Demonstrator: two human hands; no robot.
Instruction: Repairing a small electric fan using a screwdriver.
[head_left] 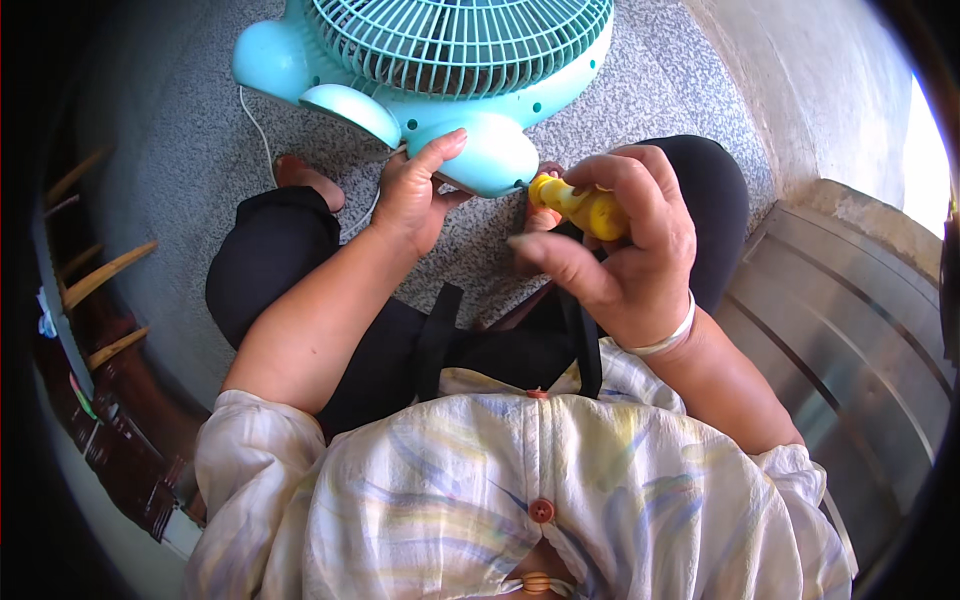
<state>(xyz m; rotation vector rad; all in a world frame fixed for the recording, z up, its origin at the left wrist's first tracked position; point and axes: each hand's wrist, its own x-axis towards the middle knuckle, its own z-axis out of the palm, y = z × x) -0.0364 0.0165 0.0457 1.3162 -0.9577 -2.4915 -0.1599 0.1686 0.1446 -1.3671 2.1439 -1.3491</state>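
A light-blue electric fan [545, 88] with a round slatted grille [450, 40] lies on the floor in front of me. My left hand [408, 200] grips the near rounded lobe [482, 150] of its housing, thumb on top and fingers underneath. In my right hand [645, 245] is a yellow-handled screwdriver [572, 202], held by the fingers while the thumb is lifted off the handle and slightly blurred. The screwdriver points left, its short visible shaft meeting a small dark hole at the lobe's right end. Whether a screw sits there I cannot tell.
A white cord [258, 135] runs from the fan across the speckled grey floor [665, 90]. My bent knees in black trousers flank the work, a foot [308, 180] beside the cord. Metal panelling [840, 320] stands at right below a pale wall [800, 80]; wooden slats [110, 272] are at far left.
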